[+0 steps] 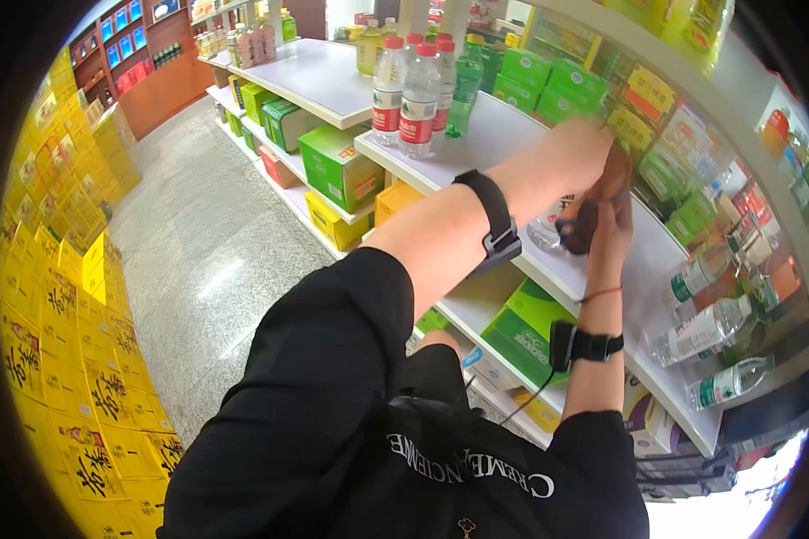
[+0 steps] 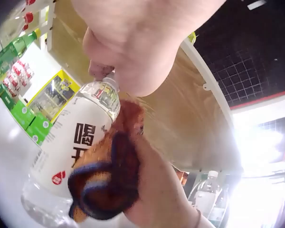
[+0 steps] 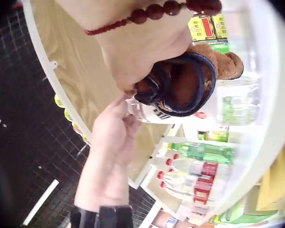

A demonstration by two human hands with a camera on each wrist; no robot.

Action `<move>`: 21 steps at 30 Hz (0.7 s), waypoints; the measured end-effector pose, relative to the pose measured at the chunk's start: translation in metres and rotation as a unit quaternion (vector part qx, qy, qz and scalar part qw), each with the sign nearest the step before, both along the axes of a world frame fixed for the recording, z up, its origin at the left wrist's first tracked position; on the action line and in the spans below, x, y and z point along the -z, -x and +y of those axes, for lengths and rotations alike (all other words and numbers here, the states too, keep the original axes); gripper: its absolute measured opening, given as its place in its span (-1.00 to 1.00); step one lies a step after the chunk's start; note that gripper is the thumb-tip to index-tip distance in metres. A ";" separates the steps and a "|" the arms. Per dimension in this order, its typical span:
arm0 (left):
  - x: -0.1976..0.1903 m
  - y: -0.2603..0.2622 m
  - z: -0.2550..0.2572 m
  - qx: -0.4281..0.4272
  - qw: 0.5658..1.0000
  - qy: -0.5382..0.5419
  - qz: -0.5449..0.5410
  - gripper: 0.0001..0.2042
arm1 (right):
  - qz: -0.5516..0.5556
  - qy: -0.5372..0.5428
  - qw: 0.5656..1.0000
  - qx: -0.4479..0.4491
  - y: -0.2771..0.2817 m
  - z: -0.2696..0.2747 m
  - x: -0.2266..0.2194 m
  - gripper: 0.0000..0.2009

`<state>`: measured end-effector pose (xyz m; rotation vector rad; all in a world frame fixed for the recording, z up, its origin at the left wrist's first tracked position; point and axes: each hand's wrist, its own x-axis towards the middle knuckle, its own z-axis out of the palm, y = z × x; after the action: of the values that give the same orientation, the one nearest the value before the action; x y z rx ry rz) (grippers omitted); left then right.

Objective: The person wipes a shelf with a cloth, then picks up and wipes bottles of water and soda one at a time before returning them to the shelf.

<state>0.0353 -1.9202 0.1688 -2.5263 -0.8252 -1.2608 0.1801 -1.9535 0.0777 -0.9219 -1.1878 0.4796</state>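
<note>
A clear plastic water bottle (image 2: pixel 80 135) with a white label, dark characters and a red drop mark stands at the shelf's edge. My left hand (image 1: pixel 582 148), blurred in the head view, pinches the bottle at its neck, and its fingers hide the cap. Lower down, my right hand (image 1: pixel 611 235) grips a fuzzy brown cloth (image 3: pixel 228 64) with dark blue edging. The cloth lies against the side of the bottle and covers part of its label. A red bead bracelet (image 3: pixel 154 13) circles the right wrist.
Red-labelled water bottles (image 1: pixel 418 108) and a green bottle (image 1: pixel 466 85) stand farther left on the white shelf (image 1: pixel 503 135). Several bottles (image 1: pixel 701 328) stand at the right. Green cartons (image 1: pixel 526 332) fill the shelf below. Yellow boxes (image 1: pixel 72 359) line the aisle's far side.
</note>
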 end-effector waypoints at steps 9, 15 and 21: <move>-0.006 0.003 -0.009 -0.012 0.999 0.037 0.032 -0.65 | -0.157 0.150 0.975 0.050 -0.034 -0.007 0.022 -0.55; -0.007 -0.007 -0.012 -0.046 0.996 0.049 0.050 -0.70 | -0.031 -0.008 0.998 0.056 0.002 -0.031 -0.067 -0.52; -0.002 -0.002 -0.002 -0.041 0.999 0.005 0.003 -0.66 | -0.147 -0.023 0.978 0.148 -0.002 -0.013 -0.001 -0.57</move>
<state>0.0369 -1.9225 0.1706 -2.4761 -0.9251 -1.2255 0.1817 -1.9665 0.0786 -1.1346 -1.2921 0.0765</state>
